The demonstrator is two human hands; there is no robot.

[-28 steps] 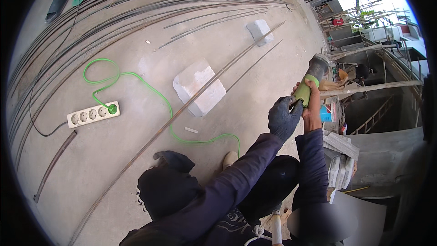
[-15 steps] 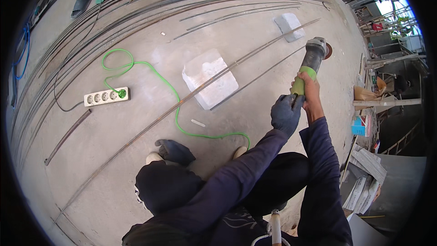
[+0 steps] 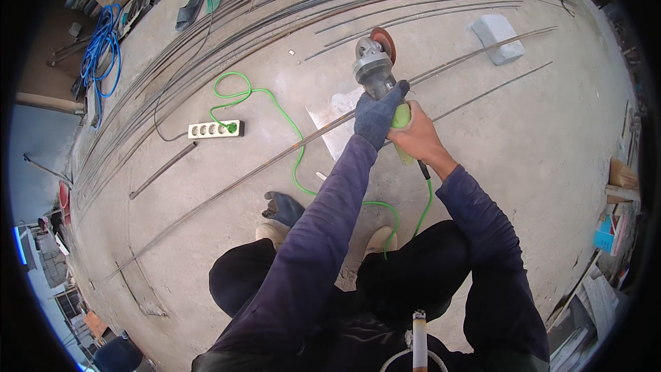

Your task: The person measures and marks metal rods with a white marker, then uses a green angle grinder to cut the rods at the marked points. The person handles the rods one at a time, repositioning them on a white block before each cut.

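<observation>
Both my hands hold a green-bodied angle grinder (image 3: 378, 72) with a reddish-brown disc (image 3: 384, 45). My left hand (image 3: 377, 116), in a dark glove, is closed round its body behind the metal head. My bare right hand (image 3: 421, 136) grips the green rear part. Beneath them, a white block (image 3: 322, 122) is partly covered by my hands and the tool. Long thin steel rods (image 3: 270, 164) cross over this block and reach a second white block (image 3: 506, 47) at the far right. Whether the disc is spinning, I cannot tell.
The grinder's green cord (image 3: 299, 139) loops over the concrete floor to a white power strip (image 3: 206, 129) at left. A loose dark glove (image 3: 284, 209) lies by my left shoe. Many more rods (image 3: 275, 31) lie beyond, near sandals (image 3: 190, 10) and coiled blue cable (image 3: 102, 48).
The grinder has swung from the right over to the rods and nearer block. My left hand has shifted forward along its body. The whole view has turned leftward.
</observation>
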